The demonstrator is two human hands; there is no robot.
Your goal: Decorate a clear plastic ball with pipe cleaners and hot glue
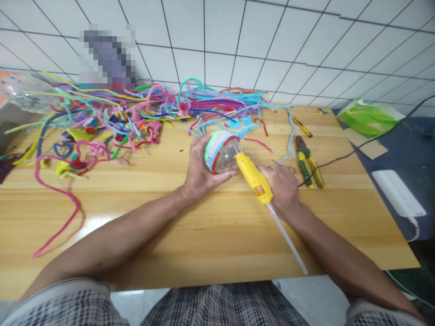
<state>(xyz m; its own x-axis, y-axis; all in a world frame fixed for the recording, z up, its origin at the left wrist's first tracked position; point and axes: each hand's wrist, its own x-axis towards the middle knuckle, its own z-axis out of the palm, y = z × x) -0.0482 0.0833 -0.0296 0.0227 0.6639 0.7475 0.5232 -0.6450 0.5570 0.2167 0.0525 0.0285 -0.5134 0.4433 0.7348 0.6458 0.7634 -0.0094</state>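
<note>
A wooden table [210, 235] seemed to leave room from the left hand [200, 172] and right hand [281, 186] back to its front edge; a pipe-cleaner pile [210, 105] lay beyond the left. The right gripped a glue gun [252, 175], nozzle [235, 148] at the clear ball [224, 158] the left cupped: probably light, stiff, slippery, best held by its fuzzy wrapping [213, 147].

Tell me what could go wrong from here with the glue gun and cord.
The nozzle of the glue gun is close to the left hand holding the clear rounded piece, so hot glue might reach the skin. The black cord crosses the pliers and could snag on them. The glue stick juts out far behind, so it might get bumped.
</note>
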